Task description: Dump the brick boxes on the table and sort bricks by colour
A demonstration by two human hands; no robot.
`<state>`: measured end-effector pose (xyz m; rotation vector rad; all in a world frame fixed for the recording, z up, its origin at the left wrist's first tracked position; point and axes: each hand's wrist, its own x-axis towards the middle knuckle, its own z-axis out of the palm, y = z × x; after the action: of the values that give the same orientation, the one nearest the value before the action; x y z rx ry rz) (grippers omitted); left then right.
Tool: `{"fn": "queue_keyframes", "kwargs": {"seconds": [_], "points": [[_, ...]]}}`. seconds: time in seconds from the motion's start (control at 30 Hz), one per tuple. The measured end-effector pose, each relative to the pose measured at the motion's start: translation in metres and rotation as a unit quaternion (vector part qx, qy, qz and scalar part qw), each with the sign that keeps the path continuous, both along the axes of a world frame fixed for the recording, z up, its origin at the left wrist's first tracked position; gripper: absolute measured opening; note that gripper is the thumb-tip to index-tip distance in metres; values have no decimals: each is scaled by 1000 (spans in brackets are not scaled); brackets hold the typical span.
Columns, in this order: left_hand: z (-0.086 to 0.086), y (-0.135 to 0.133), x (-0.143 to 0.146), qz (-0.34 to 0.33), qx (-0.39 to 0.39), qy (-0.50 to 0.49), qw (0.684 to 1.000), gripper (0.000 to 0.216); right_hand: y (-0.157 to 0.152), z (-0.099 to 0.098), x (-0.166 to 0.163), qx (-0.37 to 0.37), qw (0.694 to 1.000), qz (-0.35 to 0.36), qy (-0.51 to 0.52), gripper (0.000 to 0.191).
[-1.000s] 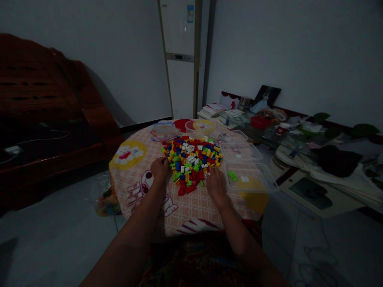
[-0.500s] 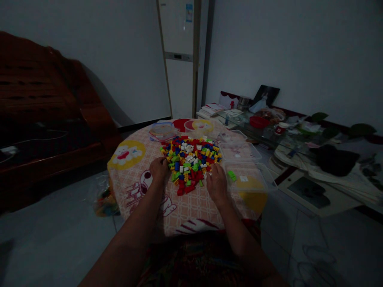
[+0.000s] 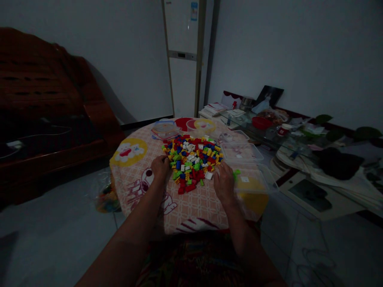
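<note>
A heap of small toy bricks (image 3: 193,161) in red, blue, yellow, green and white lies on a round table (image 3: 134,175) with a cartoon-print cloth. My left hand (image 3: 160,166) rests at the heap's left edge, fingers curled down onto the bricks. My right hand (image 3: 224,182) is at the heap's right side, over the rim of a clear plastic box (image 3: 254,181); its fingers are bent, and a green brick (image 3: 236,173) shows just past its fingertips. Whether it grips that brick I cannot see.
Two more clear boxes (image 3: 241,151) stand behind the near one, and round lidded tubs (image 3: 165,128) at the table's far side. A wooden sofa (image 3: 50,119) is at left, a tall white unit (image 3: 182,56) behind, a cluttered low table (image 3: 299,139) at right. A bag (image 3: 104,197) lies on the floor.
My right hand has moved from the heap's edge to the right, onto the near box's rim. My left hand has stayed in place. The view has shifted slightly.
</note>
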<state>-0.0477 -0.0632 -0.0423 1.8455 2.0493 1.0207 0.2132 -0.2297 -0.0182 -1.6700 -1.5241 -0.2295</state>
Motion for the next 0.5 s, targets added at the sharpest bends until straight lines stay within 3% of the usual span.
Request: {"fn": "queue_keyframes", "kwargs": {"seconds": [0.13,0.27,0.4,0.5], "points": [[-1,0,-1,1,-2,0,1000,43,15,-19,-19,-19,999,36,20,38],[1,-2,0,0,-3,1,1000,45,27,-36,-16,-42,998,42,23,37],[3,-3,1,4,-14,-6,1000,46,27,-43,-9,-22,996,76,33,34],[2,-2,1,4,-13,-9,1000,46,29,-46,-7,-4,997,60,49,35]]}}
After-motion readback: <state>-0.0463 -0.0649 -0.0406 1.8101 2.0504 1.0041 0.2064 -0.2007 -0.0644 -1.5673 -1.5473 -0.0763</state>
